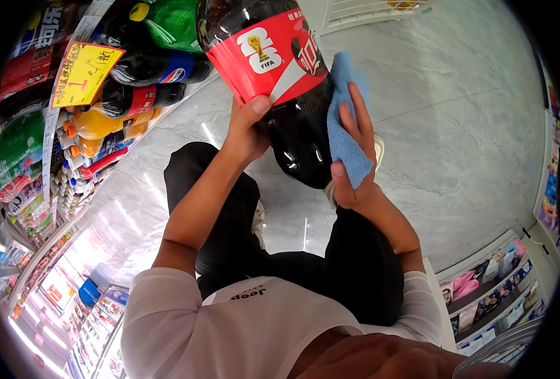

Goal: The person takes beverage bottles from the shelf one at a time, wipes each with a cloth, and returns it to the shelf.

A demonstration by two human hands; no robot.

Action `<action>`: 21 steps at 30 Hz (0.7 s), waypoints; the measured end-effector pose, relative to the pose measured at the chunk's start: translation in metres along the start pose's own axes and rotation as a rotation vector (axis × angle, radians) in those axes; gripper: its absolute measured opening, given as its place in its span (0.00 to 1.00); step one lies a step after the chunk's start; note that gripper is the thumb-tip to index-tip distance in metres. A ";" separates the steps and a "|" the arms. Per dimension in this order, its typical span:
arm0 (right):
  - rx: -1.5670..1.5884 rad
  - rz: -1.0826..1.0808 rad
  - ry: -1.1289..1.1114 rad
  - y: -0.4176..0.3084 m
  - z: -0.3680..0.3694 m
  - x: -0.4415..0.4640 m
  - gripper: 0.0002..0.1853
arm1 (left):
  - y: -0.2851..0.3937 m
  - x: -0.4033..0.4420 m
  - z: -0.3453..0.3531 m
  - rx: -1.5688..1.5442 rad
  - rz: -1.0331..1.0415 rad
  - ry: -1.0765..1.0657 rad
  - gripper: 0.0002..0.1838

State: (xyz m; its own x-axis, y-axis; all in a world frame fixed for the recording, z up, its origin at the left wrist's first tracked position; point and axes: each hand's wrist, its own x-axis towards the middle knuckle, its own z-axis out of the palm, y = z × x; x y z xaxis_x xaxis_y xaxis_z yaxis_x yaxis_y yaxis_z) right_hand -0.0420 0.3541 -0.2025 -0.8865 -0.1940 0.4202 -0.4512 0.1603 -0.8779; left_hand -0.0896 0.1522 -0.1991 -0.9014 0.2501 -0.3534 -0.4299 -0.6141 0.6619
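A large bottle of dark cola [302, 136] with a red FIFA label is held up in front of me, its upper end cut off by the top of the view. My left hand [248, 129] grips its left side, thumb lying on the lower edge of the label. On the other side, my right hand [359, 148] holds a blue cloth [349, 142] pressed against the lower part of the bottle. The fingers there are fairly straight, with the cloth between them and the bottle.
A shelf at left holds several drink bottles lying on their sides, including a green bottle [172, 24] and orange drinks [100, 124]. A yellow price tag [85, 74] hangs at its edge. Grey tiled floor [450, 145] extends to the right, toward a low rack [491, 290] of small packets.
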 end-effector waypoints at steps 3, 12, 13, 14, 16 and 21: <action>0.016 0.055 -0.037 -0.013 -0.003 0.017 0.38 | 0.000 -0.001 -0.004 0.049 -0.020 -0.028 0.49; -0.506 -0.379 0.191 -0.016 -0.006 0.062 0.26 | -0.025 -0.002 0.005 0.570 0.066 -0.284 0.55; -0.538 -0.398 0.154 -0.018 -0.010 0.065 0.25 | -0.029 -0.003 0.006 0.591 0.045 -0.293 0.56; -0.531 -0.380 0.146 -0.018 -0.014 0.065 0.25 | -0.031 -0.005 0.007 0.611 0.021 -0.303 0.56; -0.517 -0.342 0.131 -0.019 -0.022 0.064 0.25 | -0.030 -0.007 0.011 0.592 0.029 -0.314 0.59; -0.125 -0.054 0.353 -0.006 -0.021 0.060 0.39 | -0.029 -0.005 0.010 0.600 0.010 -0.339 0.62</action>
State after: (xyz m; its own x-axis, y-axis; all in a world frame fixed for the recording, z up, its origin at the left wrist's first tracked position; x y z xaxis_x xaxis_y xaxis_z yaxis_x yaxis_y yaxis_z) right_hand -0.0945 0.3614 -0.1676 -0.8320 0.1370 0.5376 -0.4879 0.2803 -0.8266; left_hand -0.0733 0.1761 -0.2094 -0.8297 0.5273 -0.1835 -0.2875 -0.1218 0.9500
